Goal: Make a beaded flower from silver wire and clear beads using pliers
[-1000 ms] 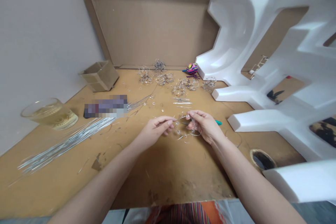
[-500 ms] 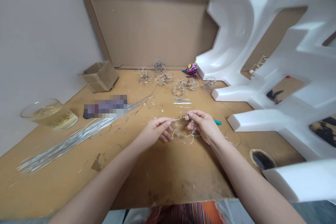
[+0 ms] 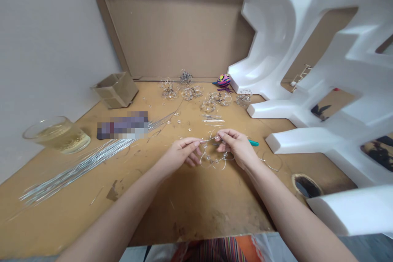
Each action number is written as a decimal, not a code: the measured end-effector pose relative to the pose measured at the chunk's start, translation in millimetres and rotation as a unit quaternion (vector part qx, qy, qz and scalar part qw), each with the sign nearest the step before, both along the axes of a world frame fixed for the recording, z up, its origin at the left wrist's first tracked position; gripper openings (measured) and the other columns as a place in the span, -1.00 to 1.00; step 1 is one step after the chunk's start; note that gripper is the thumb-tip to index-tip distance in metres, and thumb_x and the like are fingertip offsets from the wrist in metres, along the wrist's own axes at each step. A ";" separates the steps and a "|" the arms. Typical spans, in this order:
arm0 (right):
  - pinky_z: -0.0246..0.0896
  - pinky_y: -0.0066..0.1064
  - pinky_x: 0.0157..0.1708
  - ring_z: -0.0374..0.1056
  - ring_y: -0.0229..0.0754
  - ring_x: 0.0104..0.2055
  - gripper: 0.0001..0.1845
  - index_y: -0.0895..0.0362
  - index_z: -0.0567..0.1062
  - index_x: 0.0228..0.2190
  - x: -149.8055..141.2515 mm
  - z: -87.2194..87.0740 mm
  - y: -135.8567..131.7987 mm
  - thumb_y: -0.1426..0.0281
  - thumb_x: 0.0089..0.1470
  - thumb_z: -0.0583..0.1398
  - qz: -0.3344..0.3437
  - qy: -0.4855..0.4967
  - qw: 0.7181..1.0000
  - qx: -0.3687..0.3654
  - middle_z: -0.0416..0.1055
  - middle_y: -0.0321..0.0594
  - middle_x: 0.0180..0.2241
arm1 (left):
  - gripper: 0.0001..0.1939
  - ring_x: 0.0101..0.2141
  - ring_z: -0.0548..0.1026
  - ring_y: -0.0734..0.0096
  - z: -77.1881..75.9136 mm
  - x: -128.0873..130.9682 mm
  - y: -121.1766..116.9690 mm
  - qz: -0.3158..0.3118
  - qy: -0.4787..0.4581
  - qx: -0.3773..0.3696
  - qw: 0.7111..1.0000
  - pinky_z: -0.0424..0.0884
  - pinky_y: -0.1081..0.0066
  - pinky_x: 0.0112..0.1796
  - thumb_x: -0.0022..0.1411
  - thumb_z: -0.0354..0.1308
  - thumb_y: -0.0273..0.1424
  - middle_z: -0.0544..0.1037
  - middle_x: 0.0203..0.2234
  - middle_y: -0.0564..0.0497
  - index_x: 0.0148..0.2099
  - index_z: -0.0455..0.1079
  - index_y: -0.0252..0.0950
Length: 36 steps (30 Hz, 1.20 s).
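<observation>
My left hand (image 3: 180,152) pinches the pale end of a thin silver wire strand (image 3: 209,139) between thumb and forefinger, the other fingers curled loosely beneath. My right hand (image 3: 238,147) has thumb and forefinger closed at the strand's far end, by a small clear bead (image 3: 217,137); whether the fingertips grip the bead itself or the wire beside it, I cannot tell. The looping wire ring with clear round beads (image 3: 216,161) hangs just below and between my hands, near the right fingers, over the brown tabletop (image 3: 196,204).

I judge this to be fine wire handling, so the right pinch should be the steady anchor while the left guides the strand. I want the pull light and in line with the wire: a sideways tug could kink it or twist the ring out of shape. Keeping both hands low and close together gives me better control, and any slipped bead has only a short drop. The loose curls of wire at the ring's near side could snag my lower fingers, so I should keep those tucked clear. The teal handle (image 3: 253,143) lies just right of my right hand, so my knuckles need care there.
</observation>
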State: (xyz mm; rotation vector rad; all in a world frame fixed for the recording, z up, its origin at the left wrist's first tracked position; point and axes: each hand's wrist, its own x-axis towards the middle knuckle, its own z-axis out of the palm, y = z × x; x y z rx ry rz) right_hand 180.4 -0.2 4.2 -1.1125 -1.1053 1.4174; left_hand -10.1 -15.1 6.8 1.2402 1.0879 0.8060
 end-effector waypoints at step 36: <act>0.22 -0.52 -0.58 0.34 -0.37 -0.65 -0.67 0.17 0.45 -0.44 -1.2 -2.2 0.1 0.20 -0.21 0.30 -0.004 0.004 1.000 0.006 0.43 -0.33 -0.47 | -0.61 -0.56 0.48 0.44 -2.1 0.2 2.5 -0.001 0.027 0.007 1.000 0.35 0.47 -0.55 0.09 0.09 -0.17 0.43 -0.52 0.05 -0.13 0.37 -0.34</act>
